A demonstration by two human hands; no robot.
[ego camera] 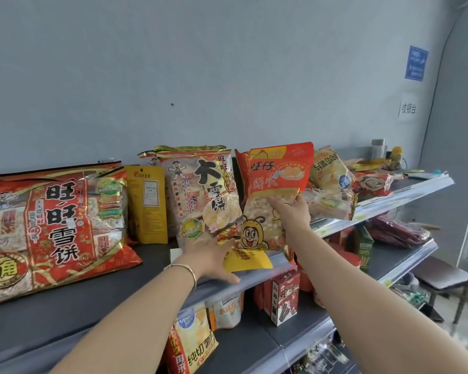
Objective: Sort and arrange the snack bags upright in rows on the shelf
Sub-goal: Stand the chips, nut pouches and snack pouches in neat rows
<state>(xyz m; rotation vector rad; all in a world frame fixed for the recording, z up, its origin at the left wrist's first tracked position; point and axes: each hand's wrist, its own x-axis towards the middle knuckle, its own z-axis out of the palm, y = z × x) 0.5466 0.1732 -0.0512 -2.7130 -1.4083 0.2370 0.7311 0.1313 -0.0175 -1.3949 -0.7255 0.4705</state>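
Centre frame, the right hand (291, 213) holds the red bee bag (277, 168) upright above the top shelf (92, 292) front edge, thumb on its clear front, other fingers curled round its right edge. Lower left, the left hand (211, 259) touches a flat yellow pack (247, 261), thumb spread; grip unclear

Right hand (292, 214) on upright red snack bag (278, 168), left hand (214, 259) beside yellow bag (247, 261).

Glossy plastic snack bags (277, 195) sit on a matt dark shelf (73, 298).

Left hand (214, 261) flat, right hand (292, 211) curled
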